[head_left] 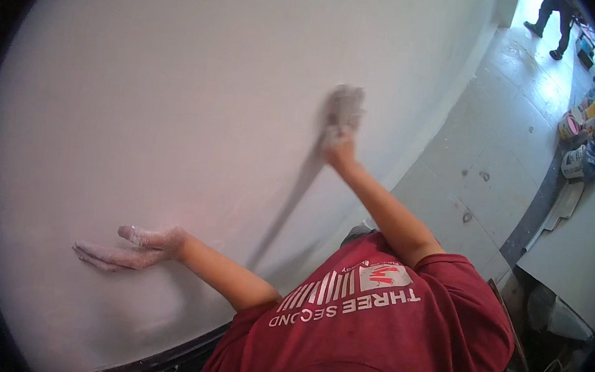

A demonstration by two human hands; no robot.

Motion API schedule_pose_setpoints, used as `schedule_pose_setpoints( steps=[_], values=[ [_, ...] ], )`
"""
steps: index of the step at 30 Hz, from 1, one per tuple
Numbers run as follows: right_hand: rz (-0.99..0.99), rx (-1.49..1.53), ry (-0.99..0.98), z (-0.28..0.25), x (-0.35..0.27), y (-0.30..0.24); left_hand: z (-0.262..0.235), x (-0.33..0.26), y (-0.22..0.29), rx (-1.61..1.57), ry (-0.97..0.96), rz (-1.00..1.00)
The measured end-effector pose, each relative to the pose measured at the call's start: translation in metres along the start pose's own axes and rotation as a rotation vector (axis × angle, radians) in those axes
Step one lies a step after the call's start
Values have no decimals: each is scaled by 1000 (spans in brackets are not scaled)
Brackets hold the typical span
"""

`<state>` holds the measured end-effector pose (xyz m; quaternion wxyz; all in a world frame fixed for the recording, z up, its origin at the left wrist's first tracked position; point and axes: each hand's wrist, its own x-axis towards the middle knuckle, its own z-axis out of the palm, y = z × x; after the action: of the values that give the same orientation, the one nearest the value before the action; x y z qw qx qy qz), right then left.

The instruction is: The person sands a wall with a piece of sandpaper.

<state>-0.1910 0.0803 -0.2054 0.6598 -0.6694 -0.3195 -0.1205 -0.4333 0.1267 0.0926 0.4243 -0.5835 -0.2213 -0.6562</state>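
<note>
A smooth, pale wall (pixel 178 107) fills the left and middle of the view. My left hand (pixel 128 248), coated in white dust, is held at the wall toward the lower left. Its fingers are stretched out with the thumb apart, and it holds nothing. Farther up, my right hand (pixel 343 126) reaches to the wall, dusty and blurred by motion. Whether its greyish far end is only dusty fingers or also a thing under them, I cannot tell. A dark shadow runs down the wall beside my right forearm.
Grey floor tiles (pixel 485 159) with spots run along the wall's right side. Paint buckets (pixel 573 127) and other containers stand at the far right, near a large pale board (pixel 576 243). At the top right, a person's legs (pixel 554 28) show. A dark edge (pixel 172 361) lies below the wall.
</note>
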Motion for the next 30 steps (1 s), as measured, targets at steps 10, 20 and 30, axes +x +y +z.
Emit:
schedule_pose_setpoints(
  steps=[10, 20, 30],
  values=[
    [177, 331, 265, -15, 54, -23, -4, 2, -4, 3, -32, 39],
    [114, 250, 260, -20, 107, -40, -3, 4, 0, -69, -18, 47],
    [-11, 128, 139, -25, 98, 20, -2, 6, 0, -98, -4, 63]
  ],
)
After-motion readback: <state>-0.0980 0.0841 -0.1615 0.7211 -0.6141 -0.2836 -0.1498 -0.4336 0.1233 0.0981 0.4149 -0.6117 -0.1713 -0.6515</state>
